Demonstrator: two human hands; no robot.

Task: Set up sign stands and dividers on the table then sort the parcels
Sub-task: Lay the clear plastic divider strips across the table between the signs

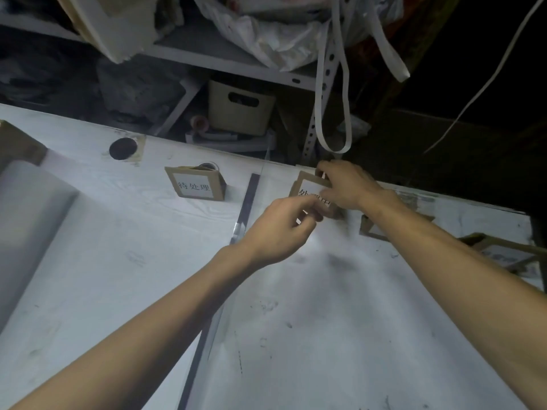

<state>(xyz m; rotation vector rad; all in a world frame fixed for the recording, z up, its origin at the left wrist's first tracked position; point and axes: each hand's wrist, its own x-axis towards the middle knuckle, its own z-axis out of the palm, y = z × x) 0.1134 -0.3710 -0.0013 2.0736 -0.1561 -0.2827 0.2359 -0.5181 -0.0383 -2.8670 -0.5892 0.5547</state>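
A cardboard sign stand with a white label (306,187) stands near the far edge of the white table (325,321). My right hand (344,184) grips its top edge from behind. My left hand (279,229) pinches its lower front corner. Another cardboard sign stand (194,183) stands upright to the left. A clear divider with a dark base strip (247,207) runs between the two stands toward me. Two more cardboard sign stands (503,253) lie flat at the right; the nearer one (373,230) is partly hidden by my right forearm.
A round hole (122,147) is cut in the table at far left. A cardboard box (17,143) and a pale roll (26,220) lie at the left edge. Behind the table stands a shelf with a beige basket (239,108), bags and hanging white straps (328,84).
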